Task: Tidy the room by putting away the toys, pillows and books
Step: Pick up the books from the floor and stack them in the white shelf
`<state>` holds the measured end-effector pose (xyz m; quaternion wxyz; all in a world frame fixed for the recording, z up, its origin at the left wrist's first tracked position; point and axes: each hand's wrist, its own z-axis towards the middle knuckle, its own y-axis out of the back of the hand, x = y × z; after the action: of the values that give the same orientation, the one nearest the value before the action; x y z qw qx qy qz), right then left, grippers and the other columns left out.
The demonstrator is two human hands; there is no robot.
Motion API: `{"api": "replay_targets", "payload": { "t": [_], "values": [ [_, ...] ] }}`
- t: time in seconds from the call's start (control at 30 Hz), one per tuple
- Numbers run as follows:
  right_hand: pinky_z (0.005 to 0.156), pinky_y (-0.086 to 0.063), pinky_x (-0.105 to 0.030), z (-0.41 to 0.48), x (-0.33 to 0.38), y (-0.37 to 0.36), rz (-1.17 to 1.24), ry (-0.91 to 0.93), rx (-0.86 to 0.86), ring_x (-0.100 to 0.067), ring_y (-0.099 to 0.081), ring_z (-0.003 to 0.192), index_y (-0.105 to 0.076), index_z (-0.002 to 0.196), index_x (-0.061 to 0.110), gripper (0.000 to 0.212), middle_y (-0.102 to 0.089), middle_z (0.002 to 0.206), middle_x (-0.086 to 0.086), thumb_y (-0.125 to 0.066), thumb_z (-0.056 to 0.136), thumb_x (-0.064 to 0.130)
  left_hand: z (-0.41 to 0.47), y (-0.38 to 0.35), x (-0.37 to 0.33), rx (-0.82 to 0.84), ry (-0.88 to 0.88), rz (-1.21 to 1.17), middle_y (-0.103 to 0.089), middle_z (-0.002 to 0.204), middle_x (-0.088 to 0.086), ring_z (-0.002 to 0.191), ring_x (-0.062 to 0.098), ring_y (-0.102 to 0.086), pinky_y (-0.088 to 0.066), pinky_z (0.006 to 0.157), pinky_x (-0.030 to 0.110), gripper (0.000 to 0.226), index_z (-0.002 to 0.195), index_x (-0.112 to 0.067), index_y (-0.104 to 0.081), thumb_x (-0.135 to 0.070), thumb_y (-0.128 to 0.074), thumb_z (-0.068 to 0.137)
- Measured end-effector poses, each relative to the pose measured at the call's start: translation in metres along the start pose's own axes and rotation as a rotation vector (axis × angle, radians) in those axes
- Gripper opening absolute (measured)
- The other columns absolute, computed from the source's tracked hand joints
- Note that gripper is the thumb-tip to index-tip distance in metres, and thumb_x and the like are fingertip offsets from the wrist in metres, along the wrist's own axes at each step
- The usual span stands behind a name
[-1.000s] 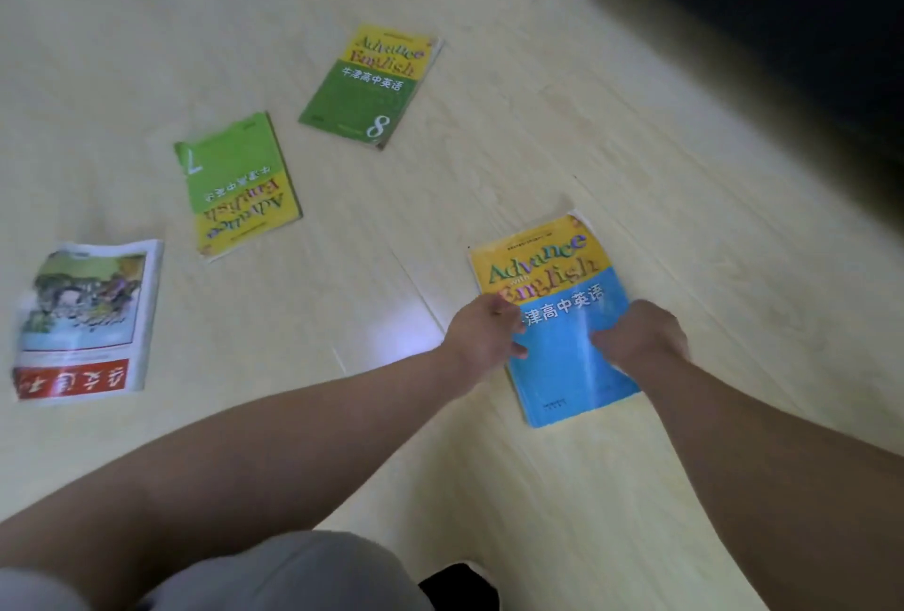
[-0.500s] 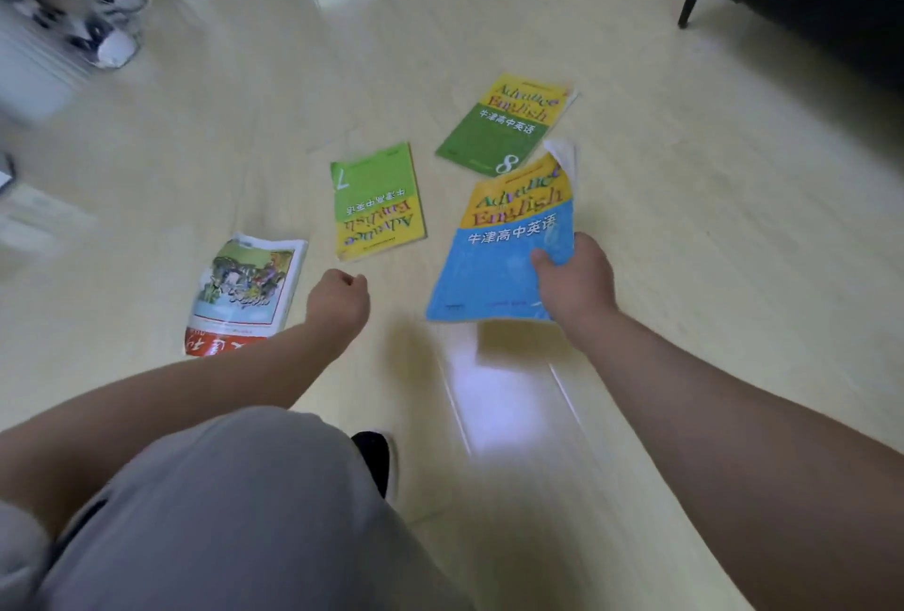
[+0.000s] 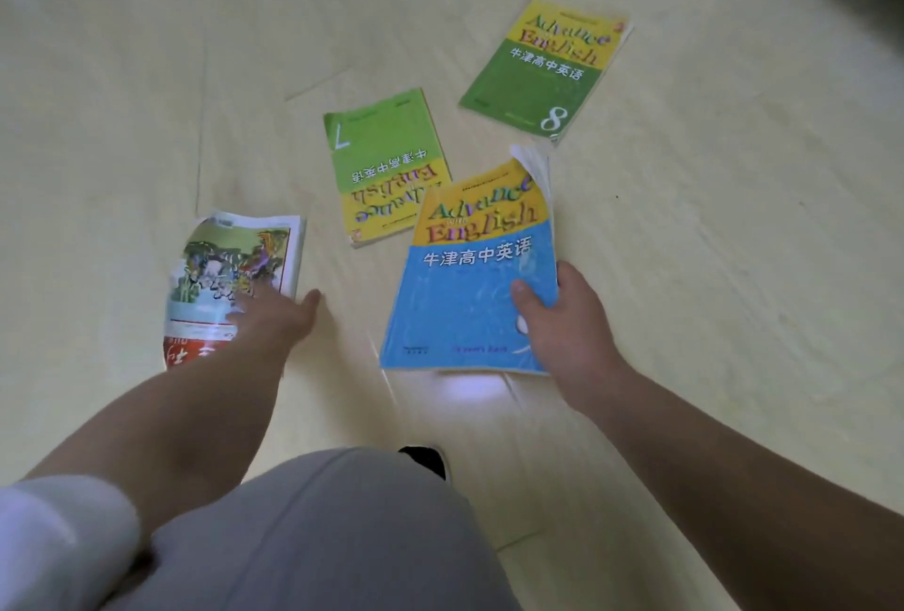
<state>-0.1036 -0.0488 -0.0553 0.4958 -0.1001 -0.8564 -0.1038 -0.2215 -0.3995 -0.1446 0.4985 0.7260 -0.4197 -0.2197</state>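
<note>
Down on the floor, 3 books are left to pick up. 1 second ago the blue book lay flat. Now the right hand holds it up by its side, thumb on the cover, so 1 book is picked up. The left hand was a fist. Now its fingers are stretched out wide over the picture book, which is likely next. I cannot tell if it touches yet. The number 7 book and the number 8 book lie further off. Nothing blocks them. A grey knee is close.
</note>
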Motion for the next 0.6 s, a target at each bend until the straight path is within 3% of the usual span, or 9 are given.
{"api": "replay_targets", "payload": {
  "t": [0.1, 0.17, 0.23, 0.3, 0.4, 0.43, 0.5, 0.53, 0.6],
  "values": [
    [0.054, -0.052, -0.017, 0.004, 0.007, -0.016, 0.002, 0.015, 0.008, -0.004, -0.062, 0.064, -0.063, 0.107, 0.018, 0.007, -0.069, 0.089, 0.004, -0.061, 0.102, 0.022, 0.008, -0.009, 0.013, -0.024, -0.014, 0.051, -0.02, 0.161, 0.031, 0.147, 0.048, -0.024, -0.027, 0.117, 0.058, 0.095, 0.16, -0.007, -0.007, -0.067, -0.043, 0.096],
    [0.053, -0.05, -0.017, 0.007, 0.012, -0.023, -0.009, 0.026, 0.003, -0.004, -0.061, 0.062, -0.062, 0.107, 0.019, 0.007, -0.068, 0.086, 0.004, -0.061, 0.102, 0.023, 0.013, -0.009, 0.02, -0.081, -0.074, 0.099, -0.036, 0.148, 0.037, 0.133, 0.052, -0.042, -0.039, 0.108, 0.058, 0.074, 0.157, -0.006, -0.015, -0.05, -0.039, 0.103],
    [0.051, -0.046, -0.016, 0.009, 0.015, -0.025, -0.018, 0.04, 0.001, -0.002, -0.057, 0.056, -0.062, 0.107, 0.018, 0.007, -0.064, 0.079, 0.004, -0.061, 0.102, 0.023, 0.02, -0.008, 0.022, -0.092, -0.122, 0.16, -0.042, 0.14, 0.043, 0.125, 0.056, -0.049, -0.043, 0.103, 0.061, 0.063, 0.159, -0.009, -0.009, -0.035, -0.031, 0.106],
    [0.049, -0.046, -0.015, 0.011, 0.014, -0.026, 0.0, 0.038, 0.001, 0.0, -0.055, 0.053, -0.062, 0.106, 0.016, 0.007, -0.062, 0.077, 0.005, -0.06, 0.102, 0.021, 0.021, -0.001, 0.017, -0.075, -0.139, 0.156, -0.051, 0.133, 0.041, 0.116, 0.053, -0.056, -0.047, 0.094, 0.059, 0.06, 0.161, -0.015, -0.003, -0.027, -0.024, 0.106],
    [0.052, -0.049, -0.021, 0.017, 0.012, -0.024, 0.017, 0.027, -0.01, -0.001, -0.057, 0.054, -0.062, 0.105, 0.018, 0.005, -0.063, 0.076, 0.007, -0.06, 0.102, 0.023, 0.01, 0.012, 0.002, -0.09, -0.227, 0.166, -0.064, 0.117, 0.03, 0.104, 0.044, -0.065, -0.051, 0.085, 0.053, 0.069, 0.161, -0.014, 0.009, -0.011, -0.03, 0.104],
    [0.055, -0.051, -0.026, 0.019, 0.011, -0.023, 0.027, 0.022, -0.015, -0.002, -0.059, 0.056, -0.062, 0.104, 0.02, 0.005, -0.064, 0.075, 0.008, -0.059, 0.103, 0.024, 0.007, 0.018, -0.004, -0.078, -0.273, 0.213, -0.062, 0.118, 0.028, 0.106, 0.043, -0.064, -0.051, 0.087, 0.052, 0.068, 0.162, -0.019, 0.005, -0.011, -0.029, 0.104],
    [0.064, -0.059, -0.035, 0.021, 0.009, -0.023, 0.061, -0.009, -0.027, -0.009, -0.07, 0.07, -0.063, 0.102, 0.023, 0.01, -0.071, 0.083, 0.01, -0.056, 0.105, 0.029, -0.008, 0.031, -0.02, -0.018, -0.368, 0.319, -0.06, 0.123, 0.025, 0.113, 0.041, -0.061, -0.051, 0.093, 0.049, 0.052, 0.157, -0.022, -0.032, -0.018, -0.031, 0.105],
    [0.07, -0.061, -0.039, 0.022, 0.009, -0.022, 0.082, -0.032, -0.032, -0.014, -0.074, 0.079, -0.064, 0.102, 0.026, 0.014, -0.073, 0.088, 0.01, -0.053, 0.105, 0.033, -0.017, 0.036, -0.029, -0.014, -0.392, 0.341, -0.062, 0.122, 0.023, 0.112, 0.04, -0.062, -0.053, 0.093, 0.047, 0.043, 0.143, -0.013, -0.051, -0.015, -0.036, 0.103],
    [0.081, -0.062, -0.048, 0.024, 0.011, -0.021, 0.128, -0.083, -0.047, -0.021, -0.075, 0.089, -0.066, 0.099, 0.029, 0.022, -0.076, 0.093, 0.008, -0.048, 0.106, 0.04, -0.039, 0.043, -0.054, 0.009, -0.507, 0.468, -0.067, 0.113, 0.017, 0.104, 0.037, -0.067, -0.057, 0.082, 0.04, 0.029, 0.117, -0.002, -0.066, -0.004, -0.048, 0.094]
  ]
}}
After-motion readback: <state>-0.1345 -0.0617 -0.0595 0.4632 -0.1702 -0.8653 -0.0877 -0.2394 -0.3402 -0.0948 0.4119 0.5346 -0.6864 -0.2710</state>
